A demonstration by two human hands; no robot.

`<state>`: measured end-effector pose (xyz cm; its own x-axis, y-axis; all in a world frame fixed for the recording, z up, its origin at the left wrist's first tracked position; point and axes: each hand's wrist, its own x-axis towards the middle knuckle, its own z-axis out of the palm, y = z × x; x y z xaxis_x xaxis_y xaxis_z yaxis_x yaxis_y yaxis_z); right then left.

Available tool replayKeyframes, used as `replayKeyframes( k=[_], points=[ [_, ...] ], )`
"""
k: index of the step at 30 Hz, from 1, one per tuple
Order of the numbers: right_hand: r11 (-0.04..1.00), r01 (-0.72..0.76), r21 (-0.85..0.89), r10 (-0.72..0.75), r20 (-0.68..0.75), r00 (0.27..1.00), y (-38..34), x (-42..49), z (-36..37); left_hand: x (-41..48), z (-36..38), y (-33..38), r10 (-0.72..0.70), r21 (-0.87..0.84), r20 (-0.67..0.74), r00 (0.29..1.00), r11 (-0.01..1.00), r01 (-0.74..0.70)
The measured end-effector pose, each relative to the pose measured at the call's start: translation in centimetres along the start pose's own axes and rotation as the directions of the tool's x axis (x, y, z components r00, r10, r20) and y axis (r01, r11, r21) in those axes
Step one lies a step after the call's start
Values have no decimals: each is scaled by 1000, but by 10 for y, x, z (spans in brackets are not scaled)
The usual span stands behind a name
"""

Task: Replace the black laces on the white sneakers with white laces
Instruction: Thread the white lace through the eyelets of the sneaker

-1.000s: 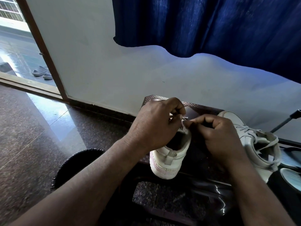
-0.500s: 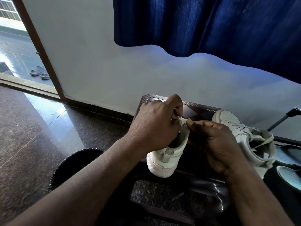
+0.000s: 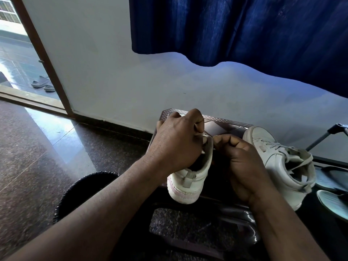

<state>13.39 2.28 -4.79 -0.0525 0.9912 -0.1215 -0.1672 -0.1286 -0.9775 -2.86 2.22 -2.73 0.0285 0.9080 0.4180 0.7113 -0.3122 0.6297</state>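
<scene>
While behind left hand (image 3: 177,144), sneaker (image 3: 190,182); sandals (image 3: 332,203) rightward.

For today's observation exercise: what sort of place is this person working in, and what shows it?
Likely a home entrance, at floor level. Slippers lie outside past the door frame, a blue curtain hangs above, and a white sneaker rests on a low stand beside other footwear.

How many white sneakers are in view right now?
2. The held sneaker sits in the middle, heel toward the camera, with the left hand and right hand pinching at its top edge. The second sneaker lies just right of it, with pale laces. No others show.
</scene>
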Motion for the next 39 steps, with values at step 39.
replayKeyframes(
  k=[39],
  points=[
    [990, 116, 83, -101, -169, 980, 23, 10, 15, 4, -2, -6, -190, -371, 174, 966, 896, 243]
  ],
)
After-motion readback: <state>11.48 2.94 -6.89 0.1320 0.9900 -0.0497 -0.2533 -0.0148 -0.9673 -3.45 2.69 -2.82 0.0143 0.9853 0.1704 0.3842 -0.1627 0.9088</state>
